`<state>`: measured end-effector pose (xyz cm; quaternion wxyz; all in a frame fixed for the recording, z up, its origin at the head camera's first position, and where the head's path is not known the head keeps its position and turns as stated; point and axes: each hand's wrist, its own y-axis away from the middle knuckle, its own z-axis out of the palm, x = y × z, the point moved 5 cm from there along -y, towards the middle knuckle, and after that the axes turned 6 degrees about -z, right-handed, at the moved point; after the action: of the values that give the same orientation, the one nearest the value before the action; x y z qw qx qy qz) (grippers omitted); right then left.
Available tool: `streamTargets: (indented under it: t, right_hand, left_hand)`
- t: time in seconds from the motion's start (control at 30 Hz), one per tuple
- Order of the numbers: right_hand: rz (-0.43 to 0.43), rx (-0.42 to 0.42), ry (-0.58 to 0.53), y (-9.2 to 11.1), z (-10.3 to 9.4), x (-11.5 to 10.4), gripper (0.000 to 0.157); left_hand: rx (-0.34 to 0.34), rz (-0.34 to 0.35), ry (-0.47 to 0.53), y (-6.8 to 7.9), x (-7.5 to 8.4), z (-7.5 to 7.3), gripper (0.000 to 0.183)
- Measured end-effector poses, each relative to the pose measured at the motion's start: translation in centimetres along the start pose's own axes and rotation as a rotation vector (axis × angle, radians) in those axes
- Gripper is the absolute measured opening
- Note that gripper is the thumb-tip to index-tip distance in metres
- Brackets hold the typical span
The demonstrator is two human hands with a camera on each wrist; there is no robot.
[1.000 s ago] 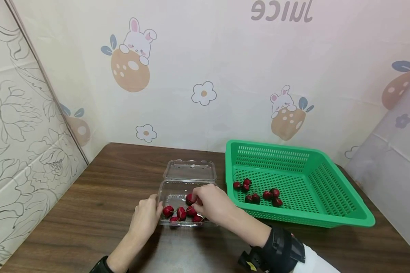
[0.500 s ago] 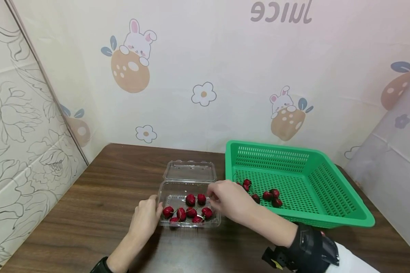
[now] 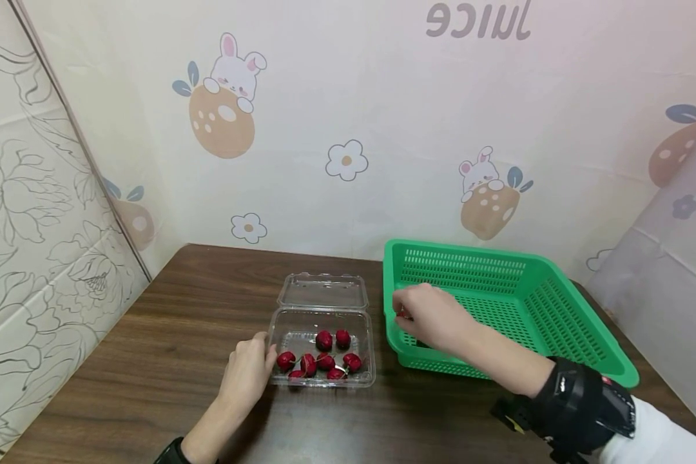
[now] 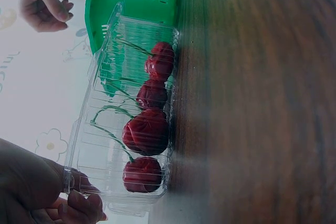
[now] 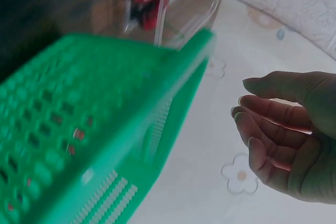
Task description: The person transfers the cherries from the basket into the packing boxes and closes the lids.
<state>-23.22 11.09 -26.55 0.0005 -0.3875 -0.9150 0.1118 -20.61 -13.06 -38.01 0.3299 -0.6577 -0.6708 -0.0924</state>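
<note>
A clear plastic clamshell box [image 3: 373, 351] lies with its lid folded back, several red cherries [image 3: 308, 365] inside. My left hand [image 3: 246, 370] grips the box's left side, fingers curled at the rim in the left wrist view. Long green stems rise from the cherries [image 4: 146, 132] there. Over the left end of the green basket [image 3: 464, 247] hovers my right hand [image 3: 435, 316], holding nothing. Its thumb and loosely bent fingers stand apart in the right wrist view. A bit of red cherry [image 3: 403, 314] shows beside its fingers; the hand hides the basket's other cherries.
Both containers stand on a dark wooden table [image 3: 197, 309], the basket to the right of the box. The box's folded-back lid [image 3: 323, 291] points to the rear. A patterned wall covering [image 3: 348, 212] rises behind the table.
My right hand has let go of a cherry in the box and moved right, over the basket. Two cherries now show at the back of the box. My left hand has stayed put.
</note>
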Motion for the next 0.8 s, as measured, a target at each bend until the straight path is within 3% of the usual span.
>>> streamTargets:
  t: [0.2,0.4,0.8]
  right_hand:
    - [0.036,-0.042,0.060,-0.1,-0.4,2.0,0.011]
    - [-0.015,-0.078,0.106,-0.6,-0.4,3.6,0.014]
    - [-0.079,-0.256,0.147,-2.3,0.6,6.3,0.019]
  left_hand:
    - [-0.006,-0.012,0.007,0.0,0.0,0.0,0.013]
    - [-0.010,-0.023,0.006,0.0,0.0,0.0,0.014]
    - [-0.011,-0.030,0.006,0.0,0.0,0.0,0.016]
